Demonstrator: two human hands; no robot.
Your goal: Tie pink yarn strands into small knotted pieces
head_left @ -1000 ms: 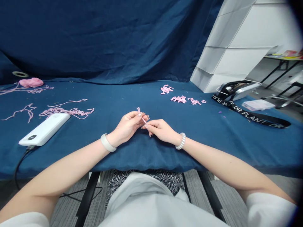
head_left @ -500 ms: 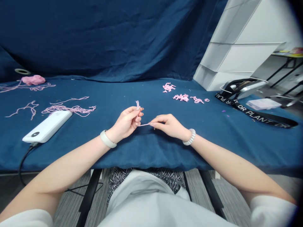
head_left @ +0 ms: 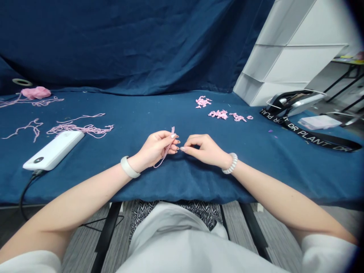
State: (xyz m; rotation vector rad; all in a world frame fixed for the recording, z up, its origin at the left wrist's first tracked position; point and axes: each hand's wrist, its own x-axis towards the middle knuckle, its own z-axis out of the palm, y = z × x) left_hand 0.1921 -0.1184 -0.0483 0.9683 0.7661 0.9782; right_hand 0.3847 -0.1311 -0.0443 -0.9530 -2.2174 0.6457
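Pink yarn (head_left: 164,158) partly hidden in left hand (head_left: 156,148)

A table (head_left: 264,182) draped in navy cloth carries everything here. Near its far left corner sits a bunched pink yarn ball (head_left: 36,93), with a strand running along the cloth beside it. Looser lengths of pink yarn (head_left: 79,130) lie tangled just behind a white power bank (head_left: 53,150), whose black cable (head_left: 24,191) runs over the front edge. Farther right, short yarn scraps (head_left: 218,114) lie in small separate clumps. Beyond them, a black lanyard (head_left: 313,136) printed DR PLANT stretches across the cloth, running under a black-and-silver device (head_left: 295,102). A clear plastic case (head_left: 318,122) sits just behind the lanyard, and tiny purple bits (head_left: 270,131) lie nearby.
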